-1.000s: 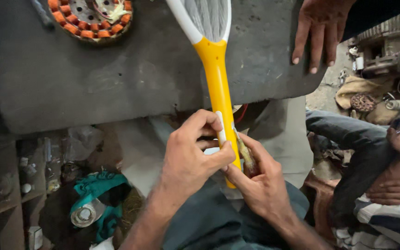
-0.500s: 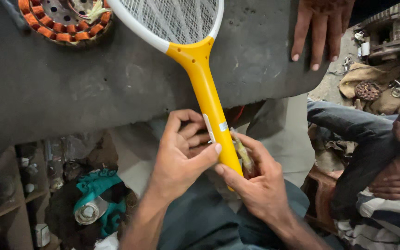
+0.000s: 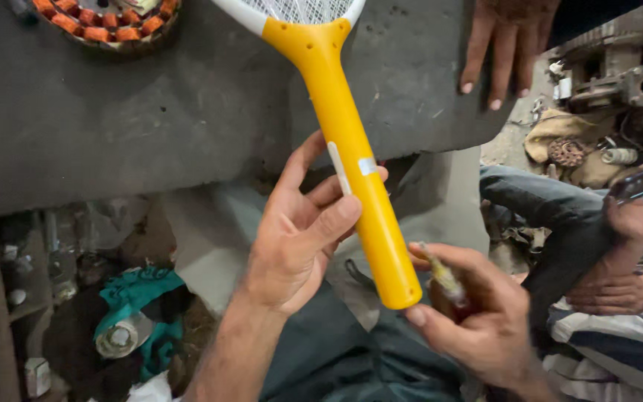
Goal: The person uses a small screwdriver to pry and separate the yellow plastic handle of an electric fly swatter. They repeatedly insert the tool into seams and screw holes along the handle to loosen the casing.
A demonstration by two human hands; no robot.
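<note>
My left hand (image 3: 299,227) grips the yellow handle of a racket-shaped electric swatter (image 3: 351,156), thumb on its side near a small white switch. The white mesh head runs out of view at the top. My right hand (image 3: 478,316) sits just right of the handle's butt end and pinches a thin screwdriver-like tool (image 3: 444,279) with a yellowish grip; its tip is hidden.
A dark grey workbench slab (image 3: 150,112) lies beyond, with a copper-wound motor stator (image 3: 106,22) at its top left. Another person's hand (image 3: 504,45) rests on the slab's right part. A seated person's legs and hands (image 3: 619,253) are at right. Cluttered shelves (image 3: 9,298) at lower left.
The swatter has shifted up and left in view, and my right hand has come off the handle, now holding the tool beside its butt end.
</note>
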